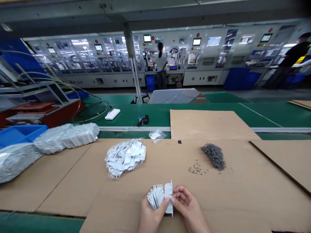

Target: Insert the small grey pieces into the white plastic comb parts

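My left hand (151, 217) grips a fanned stack of small white flat pieces (155, 196) at the near edge of the brown cardboard sheet (145, 200). My right hand (187, 207) pinches a longer white piece (168, 197) standing upright against the stack. Farther up the cardboard lie a clear plastic bag of similar white pieces (125, 158) and a heap of small grey granules (214, 156). A few loose grey granules (196, 168) are scattered beside the heap. Neither hand touches the bag or the heap.
Silver bags (65, 137) and a blue crate (20, 134) lie at the left, below a metal rack (41, 94) with cables. A white block (112, 114), a black object (143, 120) and a small bag (156, 136) sit beyond. A co-worker (160, 64) stands at distant machines.
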Motion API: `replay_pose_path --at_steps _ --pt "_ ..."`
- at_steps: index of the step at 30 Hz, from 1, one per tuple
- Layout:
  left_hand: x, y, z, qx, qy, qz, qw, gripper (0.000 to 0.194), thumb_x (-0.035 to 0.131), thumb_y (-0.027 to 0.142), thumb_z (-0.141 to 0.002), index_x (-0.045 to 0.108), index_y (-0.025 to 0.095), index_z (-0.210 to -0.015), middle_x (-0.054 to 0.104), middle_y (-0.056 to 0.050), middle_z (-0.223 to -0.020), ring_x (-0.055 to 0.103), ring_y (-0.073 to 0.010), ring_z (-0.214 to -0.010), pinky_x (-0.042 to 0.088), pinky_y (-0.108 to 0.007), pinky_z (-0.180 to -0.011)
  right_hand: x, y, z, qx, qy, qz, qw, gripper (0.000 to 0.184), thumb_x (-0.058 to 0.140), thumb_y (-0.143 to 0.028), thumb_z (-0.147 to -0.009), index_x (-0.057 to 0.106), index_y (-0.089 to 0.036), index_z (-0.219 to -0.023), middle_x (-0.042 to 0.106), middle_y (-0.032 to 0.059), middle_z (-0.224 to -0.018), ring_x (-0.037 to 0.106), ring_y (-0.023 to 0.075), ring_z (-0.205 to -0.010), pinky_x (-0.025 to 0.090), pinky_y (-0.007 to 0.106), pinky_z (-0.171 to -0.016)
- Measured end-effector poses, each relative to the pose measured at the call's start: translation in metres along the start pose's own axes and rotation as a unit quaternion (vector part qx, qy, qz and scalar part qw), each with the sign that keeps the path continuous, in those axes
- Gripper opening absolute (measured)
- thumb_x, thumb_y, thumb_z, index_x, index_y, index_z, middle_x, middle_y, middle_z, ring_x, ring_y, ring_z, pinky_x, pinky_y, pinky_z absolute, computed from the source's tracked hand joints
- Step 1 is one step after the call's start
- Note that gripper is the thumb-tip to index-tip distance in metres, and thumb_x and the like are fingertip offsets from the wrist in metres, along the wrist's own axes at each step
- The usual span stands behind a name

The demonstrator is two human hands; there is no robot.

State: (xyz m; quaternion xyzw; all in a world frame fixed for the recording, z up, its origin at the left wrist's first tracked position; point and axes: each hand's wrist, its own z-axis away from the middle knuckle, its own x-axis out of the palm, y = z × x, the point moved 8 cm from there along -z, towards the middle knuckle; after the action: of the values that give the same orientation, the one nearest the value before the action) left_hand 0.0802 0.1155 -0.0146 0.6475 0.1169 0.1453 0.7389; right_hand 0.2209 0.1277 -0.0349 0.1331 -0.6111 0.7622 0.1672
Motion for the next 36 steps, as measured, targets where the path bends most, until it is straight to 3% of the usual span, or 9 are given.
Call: replay_pose_path --at_steps 7,13,15,18,20,22,26,30,36 --pt "0.001 0.009 -0.003 0.002 -0.006 -0.022 1.0 0.032 0.071 0.035 -0.052 0.062 0.011 -0.072 0.066 -0.007 -0.068 0.061 -0.0215 -0.064 0.05 -0.027 -0.061 0.007 0.006 -0.005 0.074 -0.113 0.017 0.991 0.036 0.072 -0.035 -0.054 0.05 -0.018 -0.076 0.055 -0.0013 -0.064 0.052 0.012 -0.055 0.044 0.026 -0.055" --pt "-0.011 0.007 -0.008 -0.002 0.061 -0.045 0.997 0.031 0.069 0.038 -0.055 0.058 0.011 -0.067 0.062 -0.005 -0.06 0.059 -0.0191 -0.057 0.048 -0.025 -0.054 -0.04 -0.03 -0.02 -0.034 -0.037 0.19 0.981 0.025 0.057 -0.037 -0.07 0.051 -0.019 -0.085 0.056 0.0047 -0.081 0.056 0.0169 -0.069 0.047 0.032 -0.064" --pt "-0.017 0.008 -0.007 0.006 0.088 -0.042 0.995 0.03 0.067 0.04 -0.058 0.056 0.012 -0.064 0.058 -0.002 -0.052 0.056 -0.0169 -0.051 0.046 -0.024 -0.051 -0.064 -0.062 -0.03 -0.122 0.029 0.331 0.935 0.022 0.051 -0.036 -0.074 0.053 -0.018 -0.087 0.058 0.0071 -0.085 0.056 0.0208 -0.08 0.045 0.036 -0.073" --pt "-0.021 0.009 -0.006 0.014 0.107 -0.017 0.994 0.032 0.066 0.042 -0.058 0.056 0.012 -0.065 0.057 -0.001 -0.051 0.055 -0.0161 -0.049 0.045 -0.024 -0.05 -0.076 -0.1 -0.05 -0.234 0.066 0.516 0.821 0.024 0.047 -0.034 -0.076 0.056 -0.02 -0.093 0.058 0.009 -0.097 0.05 0.025 -0.097 0.036 0.043 -0.087" --pt "-0.017 0.007 -0.008 0.006 0.083 -0.005 0.997 0.034 0.067 0.042 -0.057 0.056 0.012 -0.067 0.057 -0.001 -0.05 0.054 -0.0163 -0.048 0.045 -0.024 -0.049 -0.074 -0.109 -0.064 -0.262 0.056 0.585 0.765 0.032 0.05 -0.035 -0.074 0.055 -0.021 -0.102 0.051 0.0096 -0.114 0.04 0.0273 -0.11 0.031 0.045 -0.092" --pt "-0.014 0.002 -0.008 -0.001 0.069 0.0 0.998 0.035 0.068 0.042 -0.054 0.056 0.012 -0.068 0.057 -0.001 -0.051 0.053 -0.0159 -0.046 0.044 -0.024 -0.047 -0.069 -0.104 -0.075 -0.247 0.028 0.623 0.741 0.039 0.05 -0.039 -0.074 0.053 -0.022 -0.109 0.044 0.009 -0.124 0.033 0.0287 -0.117 0.027 0.048 -0.094" --pt "-0.014 -0.005 -0.01 -0.005 0.065 -0.018 0.998 0.034 0.066 0.041 -0.056 0.055 0.012 -0.07 0.058 -0.002 -0.055 0.053 -0.0162 -0.047 0.044 -0.025 -0.048 -0.05 -0.077 -0.061 -0.219 -0.067 0.611 0.758 0.036 0.044 -0.036 -0.079 0.051 -0.023 -0.112 0.044 0.0072 -0.125 0.032 0.0264 -0.119 0.023 0.049 -0.097" --pt "0.003 0.005 -0.016 0.006 -0.012 -0.167 0.986 0.028 0.058 0.035 -0.064 0.055 0.015 -0.083 0.063 -0.006 -0.073 0.059 -0.0206 -0.068 0.045 -0.026 -0.06 -0.037 -0.067 -0.017 -0.233 -0.123 0.529 0.807 0.029 0.044 -0.027 -0.08 0.054 -0.028 -0.107 0.05 0.0028 -0.119 0.039 0.023 -0.114 0.026 0.046 -0.098" --pt "0.051 0.032 -0.026 0.083 -0.098 -0.494 0.86 0.028 0.054 0.026 -0.068 0.053 0.015 -0.094 0.054 -0.011 -0.098 0.057 -0.0227 -0.077 0.041 -0.029 -0.066 -0.09 -0.083 -0.001 -0.235 0.037 0.498 0.834 0.022 0.044 -0.029 -0.08 0.058 -0.022 -0.095 0.056 0.0072 -0.104 0.049 0.0232 -0.101 0.039 0.039 -0.089"
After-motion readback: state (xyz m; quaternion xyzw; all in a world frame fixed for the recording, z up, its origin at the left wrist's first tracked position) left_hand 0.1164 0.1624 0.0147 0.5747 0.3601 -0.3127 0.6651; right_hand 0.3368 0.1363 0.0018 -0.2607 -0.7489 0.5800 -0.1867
